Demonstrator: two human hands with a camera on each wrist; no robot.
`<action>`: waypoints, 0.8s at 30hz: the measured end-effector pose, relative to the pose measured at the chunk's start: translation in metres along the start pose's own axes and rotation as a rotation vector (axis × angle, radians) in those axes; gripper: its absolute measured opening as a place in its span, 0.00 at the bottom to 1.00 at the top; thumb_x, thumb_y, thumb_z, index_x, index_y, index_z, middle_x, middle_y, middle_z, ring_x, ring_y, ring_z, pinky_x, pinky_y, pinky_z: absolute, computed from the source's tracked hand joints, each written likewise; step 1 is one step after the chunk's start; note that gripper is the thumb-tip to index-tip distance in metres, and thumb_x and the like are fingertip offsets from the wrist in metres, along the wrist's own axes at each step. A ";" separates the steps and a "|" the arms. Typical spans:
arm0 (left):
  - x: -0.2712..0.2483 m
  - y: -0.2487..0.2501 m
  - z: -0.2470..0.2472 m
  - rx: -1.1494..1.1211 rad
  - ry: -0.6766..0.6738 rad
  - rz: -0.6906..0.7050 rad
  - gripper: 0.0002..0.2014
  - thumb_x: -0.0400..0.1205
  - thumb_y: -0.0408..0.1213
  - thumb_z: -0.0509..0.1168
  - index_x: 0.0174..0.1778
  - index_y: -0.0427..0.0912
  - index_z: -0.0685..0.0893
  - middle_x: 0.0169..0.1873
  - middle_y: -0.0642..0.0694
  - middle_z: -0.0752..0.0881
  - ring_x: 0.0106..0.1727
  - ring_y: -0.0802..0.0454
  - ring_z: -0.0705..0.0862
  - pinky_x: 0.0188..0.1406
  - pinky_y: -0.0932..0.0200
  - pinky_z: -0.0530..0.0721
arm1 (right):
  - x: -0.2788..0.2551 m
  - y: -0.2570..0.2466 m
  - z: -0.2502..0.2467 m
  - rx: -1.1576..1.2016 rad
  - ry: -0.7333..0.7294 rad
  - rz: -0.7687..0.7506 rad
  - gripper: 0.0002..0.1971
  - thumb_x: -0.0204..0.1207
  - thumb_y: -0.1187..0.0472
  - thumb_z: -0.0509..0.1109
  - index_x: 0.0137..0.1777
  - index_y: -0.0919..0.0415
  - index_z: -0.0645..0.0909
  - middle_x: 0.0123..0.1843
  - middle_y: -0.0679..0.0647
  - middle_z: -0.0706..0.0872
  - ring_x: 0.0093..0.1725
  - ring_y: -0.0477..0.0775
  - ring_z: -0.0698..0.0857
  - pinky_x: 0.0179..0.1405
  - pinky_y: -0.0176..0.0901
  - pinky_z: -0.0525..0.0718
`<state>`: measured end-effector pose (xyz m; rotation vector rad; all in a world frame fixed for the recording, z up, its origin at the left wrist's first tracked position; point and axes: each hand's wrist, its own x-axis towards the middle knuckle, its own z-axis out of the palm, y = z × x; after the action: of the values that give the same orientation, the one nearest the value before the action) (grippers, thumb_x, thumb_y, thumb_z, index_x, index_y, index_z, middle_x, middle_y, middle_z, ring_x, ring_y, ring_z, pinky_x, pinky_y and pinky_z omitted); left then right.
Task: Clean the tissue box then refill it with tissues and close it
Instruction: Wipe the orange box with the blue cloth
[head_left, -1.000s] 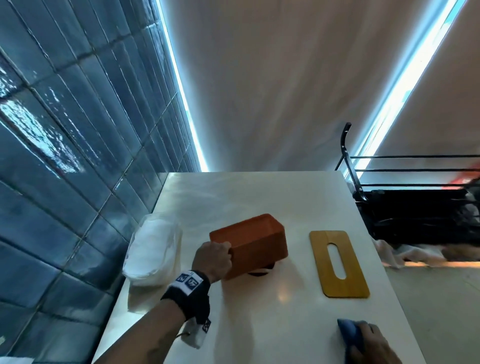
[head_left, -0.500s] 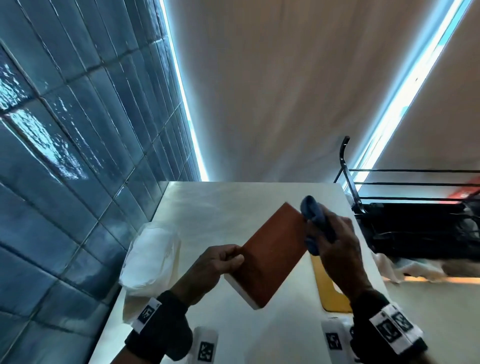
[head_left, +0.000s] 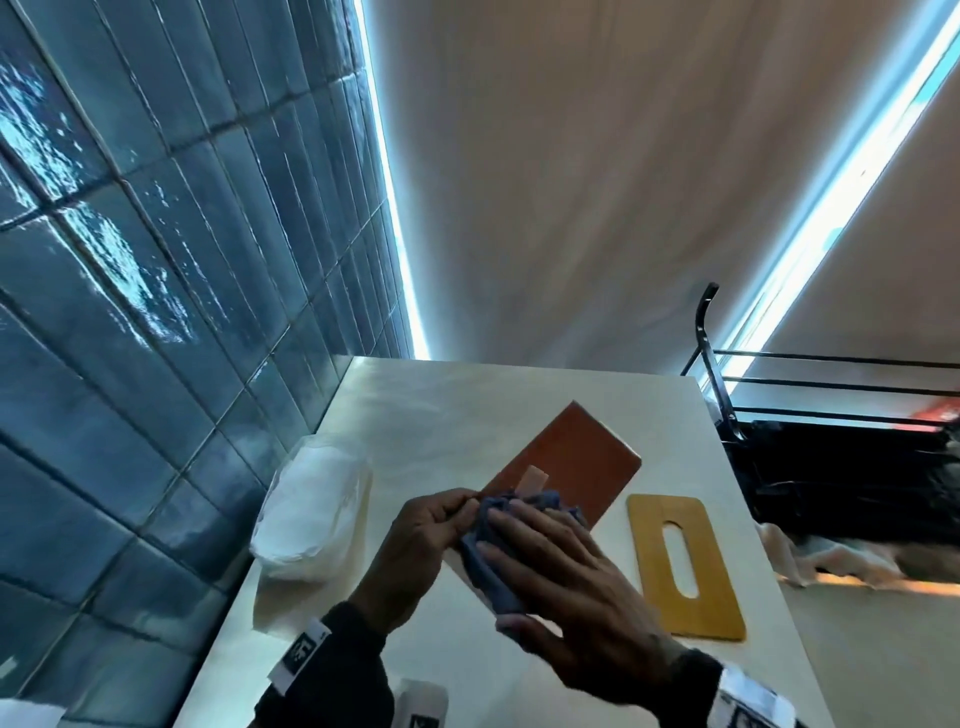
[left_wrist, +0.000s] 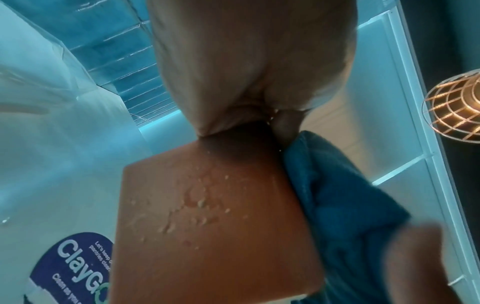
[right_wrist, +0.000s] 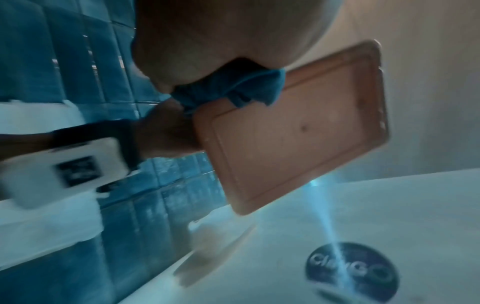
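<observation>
Box (head_left: 571, 467): rust-orange, pale tan patch at centre frame; paler peach underside in right wrist view. Cloth (head_left: 498, 551) below it: dark blue. Lid (head_left: 680, 566), lower right: mustard yellow. Tissues (head_left: 311, 512), lower left: white. Table (head_left: 441, 405): cream. Tiles (head_left: 130, 260), left side: glossy blue-grey, grid pattern. Sticker (left_wrist: 75, 267), lower left of left wrist view: navy, white lettering.

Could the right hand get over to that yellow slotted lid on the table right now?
Probably yes. The yellow lid lies flat on the table just beside the right hand, nothing between them. But that hand is pressing the blue cloth against the tissue box.
</observation>
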<state>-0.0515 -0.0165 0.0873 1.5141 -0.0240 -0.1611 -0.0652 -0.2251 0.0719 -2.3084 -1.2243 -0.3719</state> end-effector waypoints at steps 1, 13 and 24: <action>-0.002 0.000 0.000 -0.007 0.002 0.004 0.14 0.82 0.41 0.62 0.53 0.40 0.91 0.48 0.37 0.93 0.48 0.46 0.89 0.50 0.51 0.84 | 0.001 0.008 -0.003 -0.044 -0.011 -0.016 0.23 0.87 0.49 0.61 0.79 0.54 0.74 0.84 0.55 0.71 0.85 0.58 0.67 0.84 0.56 0.63; -0.008 -0.009 0.008 -0.062 0.079 0.000 0.15 0.81 0.45 0.63 0.50 0.39 0.91 0.46 0.31 0.91 0.46 0.45 0.86 0.50 0.47 0.80 | 0.022 0.044 -0.017 -0.028 0.087 0.178 0.24 0.90 0.46 0.51 0.77 0.54 0.77 0.81 0.50 0.73 0.79 0.53 0.73 0.77 0.55 0.72; -0.012 -0.009 0.008 -0.087 0.128 0.043 0.13 0.80 0.43 0.65 0.50 0.41 0.91 0.50 0.29 0.91 0.50 0.44 0.87 0.55 0.45 0.81 | 0.029 0.051 -0.018 -0.092 0.138 0.234 0.25 0.89 0.46 0.51 0.76 0.56 0.78 0.81 0.55 0.74 0.78 0.61 0.76 0.76 0.56 0.73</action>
<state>-0.0655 -0.0231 0.0799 1.4329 0.0525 -0.0302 -0.0069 -0.2388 0.0847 -2.4260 -0.8766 -0.5025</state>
